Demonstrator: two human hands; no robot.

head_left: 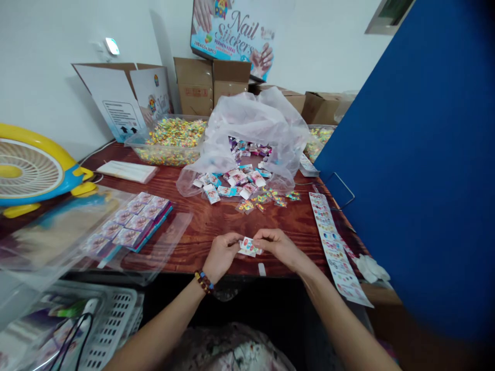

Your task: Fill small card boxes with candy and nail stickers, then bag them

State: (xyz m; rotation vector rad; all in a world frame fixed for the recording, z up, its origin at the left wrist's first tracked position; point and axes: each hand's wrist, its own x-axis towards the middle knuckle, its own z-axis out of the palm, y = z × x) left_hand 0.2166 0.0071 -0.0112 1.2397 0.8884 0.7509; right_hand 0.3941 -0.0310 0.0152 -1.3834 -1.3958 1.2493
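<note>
Just above the table's front edge, my left hand [223,253] and my right hand [281,248] pinch a small nail sticker sheet [248,246] between them. It is white with coloured spots, and my fingertips cover its sides. A small white paper strip [262,269] lies at the edge below. Beyond my hands are several small candy sachets [266,200] and small printed boxes [240,183] spilling from a clear plastic bag [263,118]. On the right lies a long sticker strip [330,242] with rows of colourful designs.
Packed purple boxes [133,221] sit on plastic film at left, near a yellow-blue fan [34,167]. A tub of candies [174,136] and cardboard cartons [193,87] stand behind. A blue panel [417,170] closes off the right; a white basket [112,319] is low left.
</note>
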